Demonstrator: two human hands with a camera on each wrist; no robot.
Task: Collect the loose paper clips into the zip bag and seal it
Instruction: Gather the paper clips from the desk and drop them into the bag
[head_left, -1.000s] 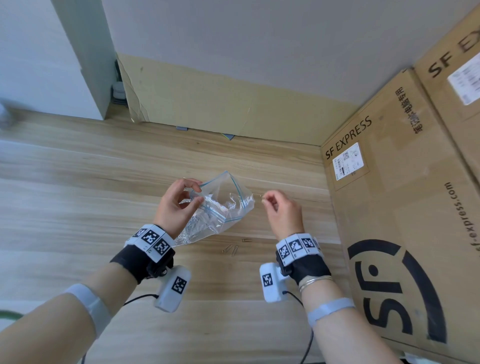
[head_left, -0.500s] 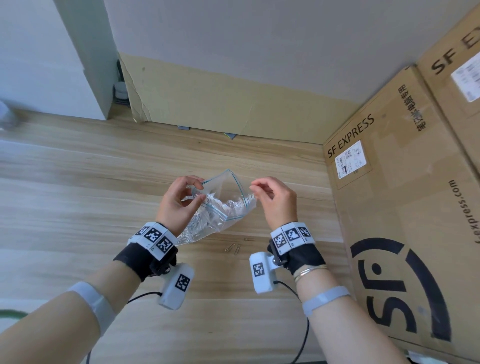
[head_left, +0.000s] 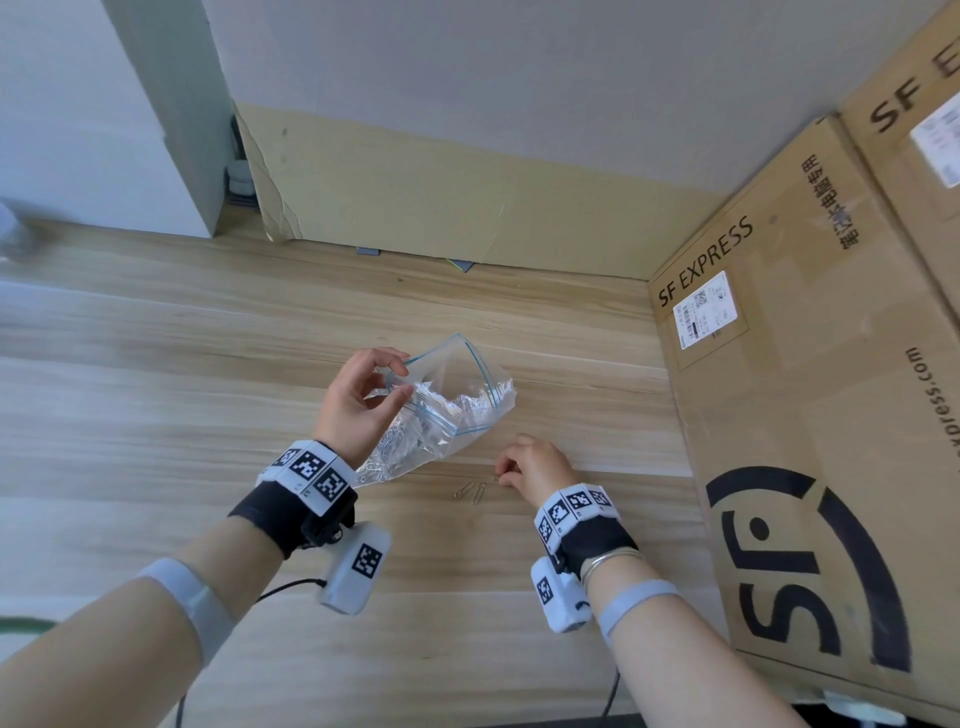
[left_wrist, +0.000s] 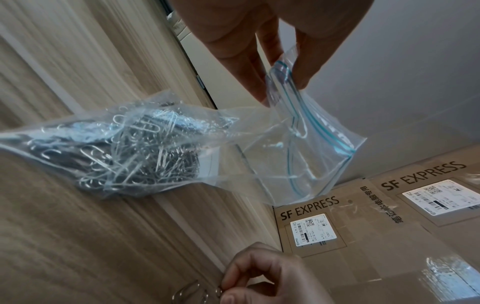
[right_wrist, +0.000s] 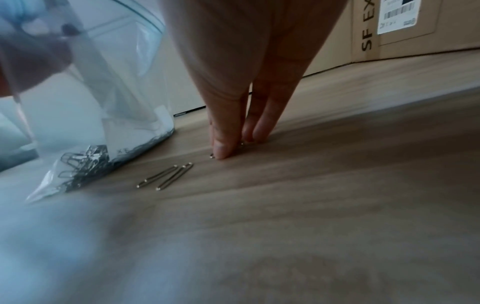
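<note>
A clear zip bag (head_left: 441, 410) holds many paper clips (left_wrist: 124, 152). The left hand (head_left: 358, 400) pinches its open rim; the right hand (head_left: 530, 467) pinches one clip (right_wrist: 211, 156) on the counter (head_left: 156, 415).

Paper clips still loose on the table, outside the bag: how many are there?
3. Two paper clips lie side by side near the zip bag; a third is under the right hand fingertips. More may be hidden.

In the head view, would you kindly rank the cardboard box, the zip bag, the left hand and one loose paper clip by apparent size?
Largest to smallest in the head view:
1. SF Express cardboard box
2. zip bag
3. left hand, not far behind the bag
4. loose paper clip

The box also lies nearer the camera's edge, so its true size is unsure.
</note>
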